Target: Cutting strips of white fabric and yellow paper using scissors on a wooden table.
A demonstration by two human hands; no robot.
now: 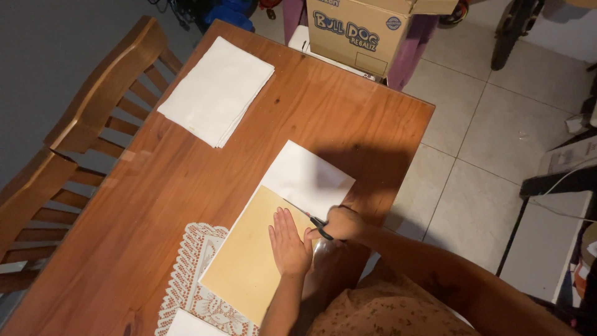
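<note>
Polished reddish wood forms the table point(186, 186), set on a pale tiled floor point(472, 137) with two slatted wooden chairs point(93, 99) along its far side. The left hand point(290, 242) lies flat, fingers together, pressing a stiff tan sheet point(245, 267) that sits over a white sheet of paper point(308, 177). Just right of that palm, the right hand point(344, 223) is closed around the dark handles of scissors point(309, 218), whose thin blades run up and away from the grip along the tan sheet's top edge, over the white paper. Below and left of the pressing hand, a white lace mat point(189, 274) with open, looped edging shows from under the sheets. Well beyond the blades lies a neat stack of white paper point(216, 90), and past it a printed cardboard box point(357, 31). Risk, as judged: the blades work close to the left fingertips, and the smooth sheets could slide on the glossy wood, pulling the cut off line.
</note>
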